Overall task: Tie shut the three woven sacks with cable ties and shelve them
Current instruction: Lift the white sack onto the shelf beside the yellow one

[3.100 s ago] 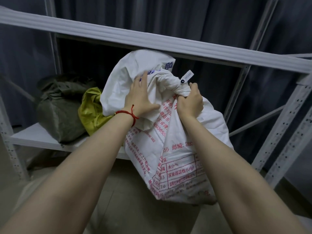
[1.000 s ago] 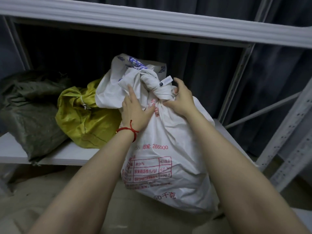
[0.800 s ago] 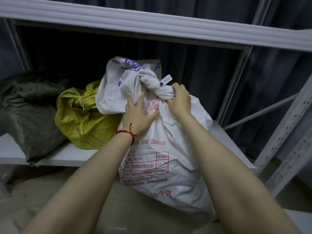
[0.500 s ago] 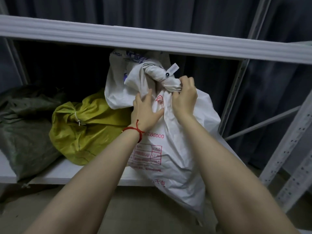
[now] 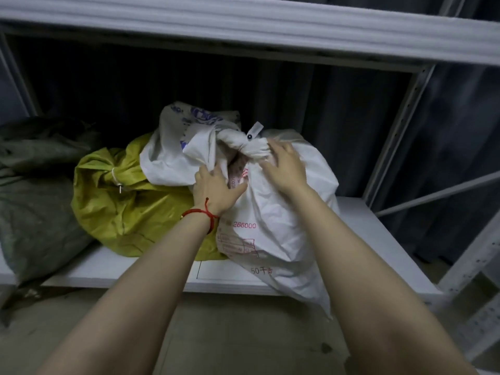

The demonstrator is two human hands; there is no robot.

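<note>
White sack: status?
Left hand and right hand on white sack near tied neck. Sack on shelf, bottom overhanging. Yellow sack touching.

Dim, soft, edges bowed, slightly blurred

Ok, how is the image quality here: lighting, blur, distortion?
Head view: dim, uneven light; the shelf's back is nearly black, swallowing the green sack's detail. Wide-angle bowing curves the upper beam. Soft overall; the white sack's red print is partly legible.
</note>
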